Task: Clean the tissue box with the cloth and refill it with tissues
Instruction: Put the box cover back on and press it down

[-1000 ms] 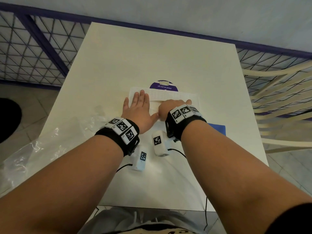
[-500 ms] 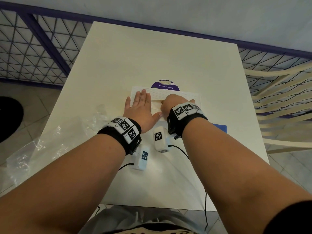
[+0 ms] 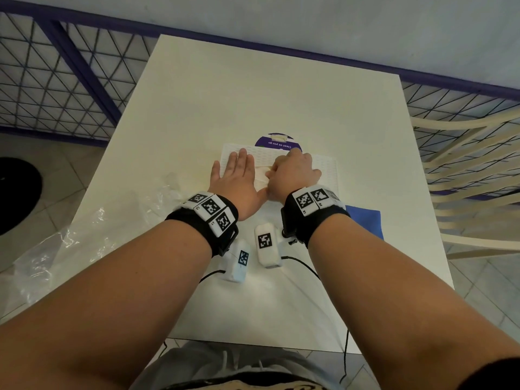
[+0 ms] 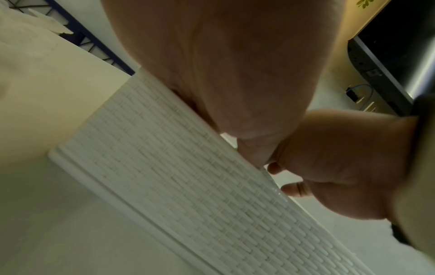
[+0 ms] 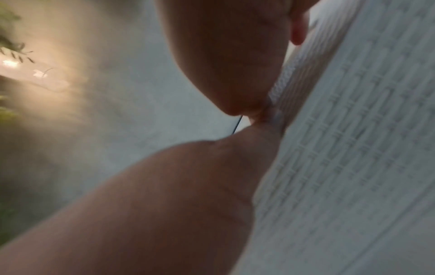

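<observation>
left hand (image 3: pixel 237 180) is lying flat, fingers straight, pressing the white woven tissue box (image 3: pixel 323 167); right hand (image 3: pixel 294 174) is curling fingers onto the tissue (image 3: pixel 261 173) at its slot.

White brick-textured tissue box (image 3: pixel 323 167), blue cloth (image 3: pixel 365 220)

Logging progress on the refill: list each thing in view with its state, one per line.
tissue box: flat on the table, tissue showing at its slot
tissue: partly in the slot
left hand: flat, pressing the box top
right hand: fingers curled at the slot
blue cloth: lying on the table, untouched
plastic wrapper: crumpled, overhanging the table edge
</observation>
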The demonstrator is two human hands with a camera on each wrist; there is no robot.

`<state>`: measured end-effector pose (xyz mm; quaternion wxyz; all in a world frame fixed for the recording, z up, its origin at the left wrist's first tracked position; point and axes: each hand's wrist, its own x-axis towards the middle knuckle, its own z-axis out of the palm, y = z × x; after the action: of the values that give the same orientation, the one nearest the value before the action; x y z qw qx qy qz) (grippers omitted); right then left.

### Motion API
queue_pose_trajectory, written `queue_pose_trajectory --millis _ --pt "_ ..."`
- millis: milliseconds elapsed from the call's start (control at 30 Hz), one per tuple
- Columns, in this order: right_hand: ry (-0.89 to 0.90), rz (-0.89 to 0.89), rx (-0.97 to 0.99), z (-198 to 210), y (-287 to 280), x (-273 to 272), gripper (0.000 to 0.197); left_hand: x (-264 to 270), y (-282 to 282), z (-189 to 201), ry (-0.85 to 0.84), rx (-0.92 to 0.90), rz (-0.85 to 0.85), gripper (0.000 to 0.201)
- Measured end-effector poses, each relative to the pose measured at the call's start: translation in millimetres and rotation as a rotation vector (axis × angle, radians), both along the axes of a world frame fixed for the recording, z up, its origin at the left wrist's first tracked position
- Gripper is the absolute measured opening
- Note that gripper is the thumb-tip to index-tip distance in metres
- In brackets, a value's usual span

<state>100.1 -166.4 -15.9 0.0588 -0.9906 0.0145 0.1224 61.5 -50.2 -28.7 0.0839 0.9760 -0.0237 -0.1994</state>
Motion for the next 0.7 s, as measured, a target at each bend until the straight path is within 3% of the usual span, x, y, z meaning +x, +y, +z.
queue_pose_trajectory --millis 100,233,533,700 --pt "-0.074 0.035 0.033 3 -1 -1 0.029 0 0 0 0.004 -0.011 0.001 0.086" --pt "-0.036 -0.067 0.131 11 -5 11 0.023 -1 1 -1 0.008 -0.032 0.013 0.088" --pt "0.068 -0.078 0.188 19 -12 24 0.027 -1 2 -1 -0.023 -0.066 0.033 0.089" --pt "0.011 -0.033 0.321 25 -25 17 0.032 -1 3 -2 -0.086 -0.119 0.061 0.091"
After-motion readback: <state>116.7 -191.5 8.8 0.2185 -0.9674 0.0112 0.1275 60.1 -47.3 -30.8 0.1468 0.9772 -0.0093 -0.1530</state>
